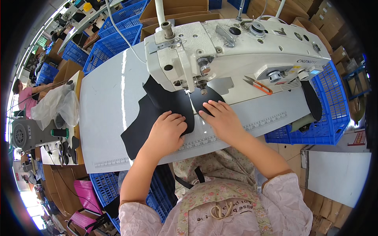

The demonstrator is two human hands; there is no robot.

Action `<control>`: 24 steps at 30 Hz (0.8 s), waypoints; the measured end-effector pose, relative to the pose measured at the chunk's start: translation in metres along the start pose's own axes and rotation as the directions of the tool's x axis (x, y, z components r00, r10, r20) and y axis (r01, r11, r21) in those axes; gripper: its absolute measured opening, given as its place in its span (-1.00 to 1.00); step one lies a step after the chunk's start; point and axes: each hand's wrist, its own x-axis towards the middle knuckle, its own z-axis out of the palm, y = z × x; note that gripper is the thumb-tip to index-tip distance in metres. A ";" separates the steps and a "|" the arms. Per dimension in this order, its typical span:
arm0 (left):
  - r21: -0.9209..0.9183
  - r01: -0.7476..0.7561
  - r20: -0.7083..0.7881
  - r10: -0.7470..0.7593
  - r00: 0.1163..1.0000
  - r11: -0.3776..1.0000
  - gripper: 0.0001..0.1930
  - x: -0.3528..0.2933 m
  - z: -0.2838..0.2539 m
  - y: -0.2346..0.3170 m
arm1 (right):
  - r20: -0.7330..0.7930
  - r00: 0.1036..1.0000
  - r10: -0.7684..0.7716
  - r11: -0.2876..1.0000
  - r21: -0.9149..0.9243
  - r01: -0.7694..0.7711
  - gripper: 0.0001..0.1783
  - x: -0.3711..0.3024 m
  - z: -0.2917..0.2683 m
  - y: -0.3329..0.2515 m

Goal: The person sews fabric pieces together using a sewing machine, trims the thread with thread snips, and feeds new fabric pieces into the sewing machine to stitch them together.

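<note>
Black fabric pieces (145,120) lie on the white sewing table, their inner edges under the needle area of a white sewing machine (244,51). My left hand (167,131) rests on the larger left piece with fingers curled close together against it. My right hand (220,120) lies with fingers stretched and apart on a smaller rounded black piece (210,94), just right of the needle. The presser foot is mostly hidden under the machine head, where a lamp lights the cloth. Orange-handled thread snips (258,85) lie on the machine bed to the right of my right hand.
A ruler strip (244,128) runs along the table's near edge. Blue crates (334,106) stand at the right, behind and below the table. On the left are another machine (29,133), a plastic bag (59,104) and a person in pink (27,96). A pink chair (86,196) stands lower left.
</note>
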 end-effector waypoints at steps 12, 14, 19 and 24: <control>0.065 -0.010 0.009 0.009 1.000 0.998 -0.74 0.010 0.003 -0.016 | -0.053 0.998 -0.015 1.000 -0.022 0.014 -0.56 0.017 0.008 0.009; 0.081 -0.012 0.019 0.011 1.000 0.997 -0.73 0.013 0.003 -0.017 | -0.061 0.998 -0.022 0.999 -0.027 0.020 -0.56 0.019 0.008 0.011; 0.108 -0.016 0.033 0.012 0.999 0.994 -0.73 0.019 0.003 -0.023 | -0.071 0.997 -0.015 0.999 -0.036 0.013 -0.57 0.026 0.010 0.014; 0.113 -0.004 0.041 -0.001 0.999 0.994 -0.74 0.024 0.003 -0.029 | -0.087 0.996 -0.021 0.999 -0.043 0.018 -0.59 0.034 0.015 0.017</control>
